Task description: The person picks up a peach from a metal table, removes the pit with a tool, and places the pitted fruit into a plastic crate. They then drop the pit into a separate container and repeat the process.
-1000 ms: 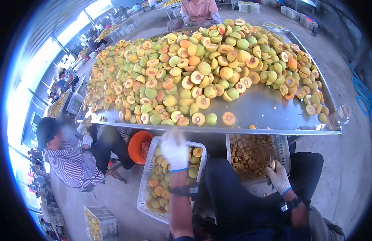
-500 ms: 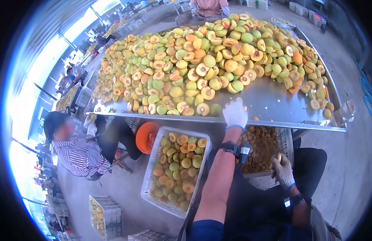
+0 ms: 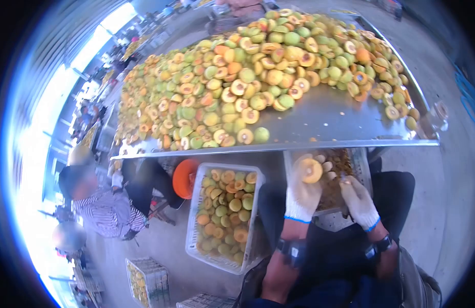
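My left hand (image 3: 301, 195), in a white knit glove, is closed around a peach half (image 3: 312, 171) with its cut face up. Close to its right, my right hand (image 3: 358, 201), also gloved, has its fingers pinched together. A small thing pokes out at those fingertips, too blurred to name. Both hands are over a crate (image 3: 365, 167) of brown scraps between my knees, below the table edge. On the metal table (image 3: 319, 115) before me lies a large heap of halved peaches (image 3: 237, 84), yellow, green and orange.
Left of my legs stands a white crate (image 3: 192, 238) of peach halves, beside an orange bucket (image 3: 185, 179). A person in a striped top (image 3: 111, 210) sits at the left. Another crate (image 3: 154, 280) stands on the floor. A clear container (image 3: 439, 115) is at the table's right corner.
My left hand has come back from the tabletop to over the scrap crate, now with a peach half. My right hand has moved slightly up and turned toward it. The camera view has shifted.
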`<state>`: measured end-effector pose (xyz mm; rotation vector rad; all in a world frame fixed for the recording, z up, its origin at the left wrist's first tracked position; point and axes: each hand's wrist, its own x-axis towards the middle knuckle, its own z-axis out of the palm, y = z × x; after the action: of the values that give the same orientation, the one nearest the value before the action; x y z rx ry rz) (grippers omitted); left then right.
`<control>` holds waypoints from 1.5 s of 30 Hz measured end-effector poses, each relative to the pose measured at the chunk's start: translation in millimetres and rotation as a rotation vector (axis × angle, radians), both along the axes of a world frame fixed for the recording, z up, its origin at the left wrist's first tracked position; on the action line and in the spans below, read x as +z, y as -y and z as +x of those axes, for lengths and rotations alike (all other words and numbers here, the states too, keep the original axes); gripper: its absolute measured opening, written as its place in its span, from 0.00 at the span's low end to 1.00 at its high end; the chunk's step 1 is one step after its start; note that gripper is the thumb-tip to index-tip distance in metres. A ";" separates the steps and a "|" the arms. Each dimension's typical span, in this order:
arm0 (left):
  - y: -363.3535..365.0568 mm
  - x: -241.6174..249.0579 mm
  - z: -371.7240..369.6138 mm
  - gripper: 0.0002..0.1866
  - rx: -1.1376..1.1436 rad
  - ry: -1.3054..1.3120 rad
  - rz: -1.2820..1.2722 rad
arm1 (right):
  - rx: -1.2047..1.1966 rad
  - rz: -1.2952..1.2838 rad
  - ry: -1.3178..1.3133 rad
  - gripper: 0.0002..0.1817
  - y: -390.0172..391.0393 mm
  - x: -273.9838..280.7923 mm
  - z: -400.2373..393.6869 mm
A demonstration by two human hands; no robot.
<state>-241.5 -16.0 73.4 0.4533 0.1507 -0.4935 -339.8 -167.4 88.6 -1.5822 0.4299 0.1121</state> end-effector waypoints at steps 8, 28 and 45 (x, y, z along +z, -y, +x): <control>6.8 -22.9 -31.5 0.29 0.033 -0.039 0.037 | 0.221 -0.370 0.159 0.25 -10.0 12.4 0.4; 40.6 3.7 -48.3 0.25 0.205 0.042 0.352 | 0.087 -0.528 0.149 0.24 -17.3 16.2 -10.5; 34.3 20.0 -38.7 0.29 0.076 0.186 0.573 | 0.270 -0.345 0.266 0.16 -8.2 9.1 -21.5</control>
<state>-280.2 -50.2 93.4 1.0463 0.1283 -0.3254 -361.3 -159.1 97.7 -1.9594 0.0235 0.0325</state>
